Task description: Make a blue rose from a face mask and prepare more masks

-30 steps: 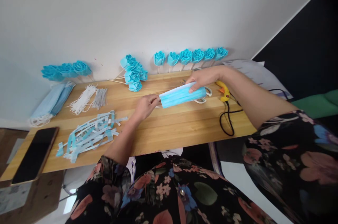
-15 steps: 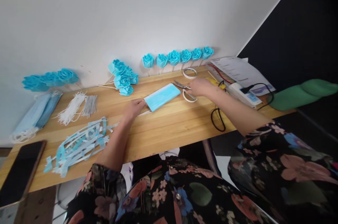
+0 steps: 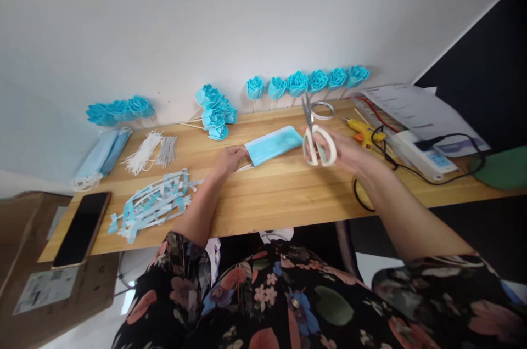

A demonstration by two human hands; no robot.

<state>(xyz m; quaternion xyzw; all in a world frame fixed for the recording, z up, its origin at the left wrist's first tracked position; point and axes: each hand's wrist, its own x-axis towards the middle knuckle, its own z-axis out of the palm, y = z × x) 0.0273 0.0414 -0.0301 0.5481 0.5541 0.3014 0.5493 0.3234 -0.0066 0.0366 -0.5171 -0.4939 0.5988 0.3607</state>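
A light-blue face mask (image 3: pixel 274 145) lies flat on the wooden table, with white ear loops beside its left end. My left hand (image 3: pixel 230 161) is closed at that left end, its fingers pinching the mask's edge. In my right hand (image 3: pixel 343 150) is a pair of scissors with white handles (image 3: pixel 328 143). They are raised above the table, just right of the mask, blades pointing up and away from me. The right fingers are partly behind the handles and slightly blurred.
Blue paper-like flowers (image 3: pixel 297 84) on sticks lean along the wall. Cut blue-white strips (image 3: pixel 154 209), white loops (image 3: pixel 144 152), stacked masks (image 3: pixel 102 156) and a phone (image 3: pixel 82 228) lie left. At right are a tape roll (image 3: pixel 323 111), a yellow glue gun (image 3: pixel 362 130) and a power strip (image 3: pixel 424 156).
My right hand has lifted the scissors off the table and turned their blades upward. The left hand stays on the mask. The view has shifted to the left.
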